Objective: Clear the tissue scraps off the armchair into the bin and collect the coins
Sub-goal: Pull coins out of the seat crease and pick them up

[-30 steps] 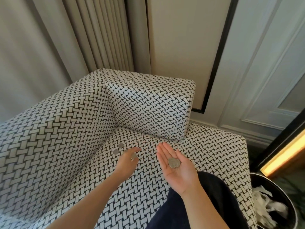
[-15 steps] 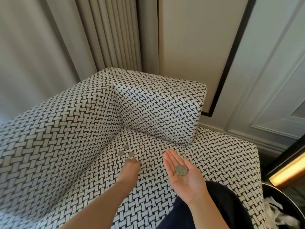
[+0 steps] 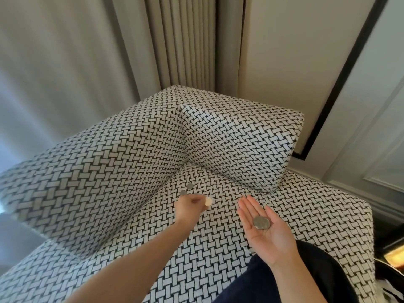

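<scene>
1. The armchair [image 3: 135,149], in a black-and-white weave, is filling most of the view. No tissue scraps are showing on the visible part of its seat, so I am judging coin collection to be the step in hand.
2. A dark rim, probably the bin [image 3: 393,266], is peeking in just off the armchair's front corner. I cannot tell what it is holding.
3. The right hand [image 3: 265,230] is hovering palm up over the armchair's seat. Its fingers are lying straight and the grip is open, so it is serving as a tray.
4. The left hand [image 3: 190,204] is reaching toward the armchair's inner corner, its finger grip closing on a small disc.
5. The palm coin [image 3: 261,222] is resting flat in the hollow of the right hand.
6. The pinched coin [image 3: 208,201] is looking pale with glare and is sitting at the left fingertips, just above the armchair's seat.
7. The two loose coins [image 3: 189,186] are lying flat on the armchair's seat, close to its inner crease and just beyond the left fingertips.
   - Judgement: the pinched coin is wanting a low carry across the seat, laid beside the palm coin rather than dropped.
   - The palm is needing to stay level and slightly cupped.
   - The loose coins are likely needing a slide away from the crease before pinching, or they risk slipping in.
</scene>
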`<action>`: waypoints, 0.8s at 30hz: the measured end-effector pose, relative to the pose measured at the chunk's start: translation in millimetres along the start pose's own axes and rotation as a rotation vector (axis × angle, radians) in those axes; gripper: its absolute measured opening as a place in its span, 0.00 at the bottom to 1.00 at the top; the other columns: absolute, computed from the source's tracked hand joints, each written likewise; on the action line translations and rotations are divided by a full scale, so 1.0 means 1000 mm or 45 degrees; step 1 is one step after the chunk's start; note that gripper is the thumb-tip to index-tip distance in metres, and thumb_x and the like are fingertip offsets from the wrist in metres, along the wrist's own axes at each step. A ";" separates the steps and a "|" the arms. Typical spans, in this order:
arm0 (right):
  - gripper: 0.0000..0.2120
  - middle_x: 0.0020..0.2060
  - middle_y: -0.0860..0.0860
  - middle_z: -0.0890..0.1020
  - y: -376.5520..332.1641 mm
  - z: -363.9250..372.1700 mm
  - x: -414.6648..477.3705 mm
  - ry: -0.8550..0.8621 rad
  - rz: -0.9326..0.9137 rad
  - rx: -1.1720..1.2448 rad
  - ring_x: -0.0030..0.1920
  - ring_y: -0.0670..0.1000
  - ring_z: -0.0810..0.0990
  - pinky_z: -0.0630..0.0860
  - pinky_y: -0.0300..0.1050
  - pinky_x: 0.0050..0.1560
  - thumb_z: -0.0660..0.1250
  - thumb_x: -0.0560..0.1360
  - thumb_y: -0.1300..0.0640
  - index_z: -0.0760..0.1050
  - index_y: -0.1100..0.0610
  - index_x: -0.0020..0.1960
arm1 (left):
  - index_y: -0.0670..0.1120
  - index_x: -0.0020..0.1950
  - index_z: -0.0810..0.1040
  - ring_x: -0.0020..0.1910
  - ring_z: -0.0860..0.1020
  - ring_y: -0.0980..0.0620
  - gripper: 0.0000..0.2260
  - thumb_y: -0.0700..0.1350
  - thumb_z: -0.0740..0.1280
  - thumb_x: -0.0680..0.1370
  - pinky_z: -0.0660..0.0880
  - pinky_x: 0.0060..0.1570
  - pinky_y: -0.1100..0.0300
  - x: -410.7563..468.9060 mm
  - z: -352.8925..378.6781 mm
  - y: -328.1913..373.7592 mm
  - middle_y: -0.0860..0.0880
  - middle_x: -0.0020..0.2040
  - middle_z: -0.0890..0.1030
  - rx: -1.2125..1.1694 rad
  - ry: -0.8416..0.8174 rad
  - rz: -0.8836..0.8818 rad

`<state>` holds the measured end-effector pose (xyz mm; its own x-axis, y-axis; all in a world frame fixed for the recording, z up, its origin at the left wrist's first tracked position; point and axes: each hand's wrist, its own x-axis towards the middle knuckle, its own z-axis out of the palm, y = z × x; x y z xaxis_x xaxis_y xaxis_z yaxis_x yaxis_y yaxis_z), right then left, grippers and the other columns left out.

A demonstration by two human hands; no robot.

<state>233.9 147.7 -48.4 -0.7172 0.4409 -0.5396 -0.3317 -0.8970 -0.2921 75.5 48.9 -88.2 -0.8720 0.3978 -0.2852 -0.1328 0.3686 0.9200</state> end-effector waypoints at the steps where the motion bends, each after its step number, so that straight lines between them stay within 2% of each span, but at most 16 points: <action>1: 0.22 0.62 0.62 0.76 0.002 0.001 0.001 -0.006 0.006 -0.012 0.66 0.58 0.72 0.66 0.52 0.69 0.52 0.81 0.53 0.70 0.67 0.66 | 0.39 0.49 0.82 0.40 0.82 0.53 0.06 0.37 0.67 0.76 0.80 0.44 0.63 -0.007 0.002 0.010 0.49 0.43 0.83 -0.075 -0.059 0.047; 5: 0.22 0.60 0.62 0.78 0.002 0.002 -0.001 -0.002 0.015 -0.039 0.63 0.58 0.75 0.68 0.53 0.67 0.52 0.81 0.53 0.71 0.67 0.64 | 0.42 0.47 0.82 0.38 0.81 0.55 0.04 0.37 0.69 0.74 0.79 0.43 0.64 -0.037 0.014 0.055 0.48 0.42 0.83 -0.107 -0.348 0.284; 7: 0.20 0.59 0.62 0.79 0.003 0.002 -0.003 -0.015 0.026 -0.040 0.62 0.58 0.76 0.69 0.53 0.66 0.55 0.80 0.53 0.72 0.67 0.62 | 0.43 0.46 0.83 0.39 0.82 0.56 0.04 0.38 0.70 0.73 0.79 0.44 0.64 -0.048 0.022 0.072 0.49 0.42 0.84 -0.046 -0.464 0.422; 9: 0.20 0.56 0.61 0.80 0.002 0.003 -0.005 -0.116 0.035 -0.056 0.59 0.57 0.78 0.72 0.52 0.65 0.71 0.70 0.57 0.76 0.66 0.59 | 0.43 0.45 0.83 0.37 0.81 0.58 0.04 0.40 0.72 0.72 0.79 0.41 0.65 -0.055 0.030 0.079 0.50 0.40 0.84 0.095 -0.550 0.549; 10: 0.25 0.53 0.60 0.82 0.002 0.003 -0.006 -0.166 0.026 -0.055 0.56 0.56 0.80 0.74 0.50 0.62 0.78 0.62 0.59 0.78 0.65 0.56 | 0.43 0.45 0.84 0.35 0.81 0.60 0.04 0.40 0.72 0.71 0.79 0.38 0.66 -0.059 0.033 0.080 0.50 0.39 0.84 0.170 -0.586 0.599; 11: 0.27 0.50 0.59 0.82 0.002 0.002 -0.005 -0.207 0.031 -0.043 0.53 0.55 0.82 0.76 0.48 0.58 0.81 0.57 0.61 0.78 0.65 0.54 | 0.43 0.44 0.84 0.32 0.80 0.61 0.04 0.40 0.73 0.71 0.78 0.35 0.67 -0.062 0.035 0.079 0.50 0.37 0.84 0.236 -0.617 0.638; 12: 0.24 0.48 0.59 0.82 0.002 0.002 -0.006 -0.209 0.030 -0.026 0.50 0.54 0.82 0.78 0.46 0.54 0.78 0.61 0.61 0.77 0.65 0.55 | 0.43 0.44 0.84 0.30 0.79 0.62 0.04 0.40 0.73 0.70 0.77 0.33 0.68 -0.064 0.037 0.077 0.48 0.36 0.84 0.280 -0.645 0.670; 14: 0.14 0.46 0.59 0.83 0.002 0.001 -0.006 -0.142 0.030 0.002 0.47 0.53 0.83 0.78 0.43 0.50 0.61 0.77 0.57 0.75 0.65 0.57 | 0.43 0.43 0.84 0.31 0.80 0.62 0.05 0.38 0.74 0.69 0.77 0.35 0.70 -0.065 0.039 0.068 0.47 0.36 0.84 0.322 -0.640 0.731; 16: 0.20 0.45 0.60 0.83 0.002 0.001 -0.004 -0.067 0.039 -0.010 0.45 0.54 0.84 0.79 0.42 0.46 0.51 0.82 0.53 0.76 0.66 0.57 | 0.45 0.45 0.84 0.38 0.80 0.61 0.08 0.39 0.74 0.68 0.77 0.42 0.69 -0.064 0.039 0.058 0.51 0.37 0.84 0.377 -0.501 0.808; 18: 0.25 0.52 0.62 0.82 0.003 0.000 -0.002 -0.056 0.068 -0.045 0.50 0.57 0.84 0.80 0.46 0.49 0.49 0.82 0.52 0.77 0.69 0.56 | 0.49 0.49 0.82 0.47 0.75 0.59 0.11 0.42 0.75 0.67 0.73 0.49 0.67 -0.059 0.038 0.048 0.56 0.39 0.81 0.410 -0.323 0.890; 20: 0.26 0.56 0.63 0.80 0.005 0.001 -0.001 -0.065 0.083 -0.069 0.56 0.57 0.81 0.79 0.49 0.52 0.49 0.82 0.51 0.77 0.70 0.57 | 0.51 0.52 0.81 0.52 0.71 0.58 0.13 0.44 0.74 0.69 0.67 0.52 0.72 -0.052 0.033 0.040 0.57 0.46 0.78 0.379 -0.199 0.921; 22: 0.24 0.57 0.64 0.80 0.005 0.004 0.000 -0.054 0.076 -0.088 0.57 0.58 0.80 0.78 0.51 0.53 0.50 0.82 0.52 0.75 0.70 0.59 | 0.52 0.55 0.80 0.54 0.71 0.59 0.12 0.46 0.72 0.72 0.67 0.56 0.71 -0.043 0.028 0.031 0.56 0.51 0.76 0.330 -0.101 0.873; 24: 0.22 0.57 0.65 0.79 0.006 0.005 0.000 -0.075 0.087 -0.061 0.59 0.61 0.79 0.77 0.52 0.56 0.51 0.82 0.53 0.73 0.70 0.60 | 0.52 0.57 0.78 0.55 0.71 0.59 0.11 0.47 0.68 0.75 0.69 0.59 0.64 -0.027 0.022 0.019 0.56 0.54 0.74 0.321 -0.030 0.762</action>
<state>229.0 142.3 -45.6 -0.7724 0.3750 -0.5125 -0.2523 -0.9218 -0.2943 106.5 63.4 -69.3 -0.7498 0.6131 0.2488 0.4902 0.2622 0.8313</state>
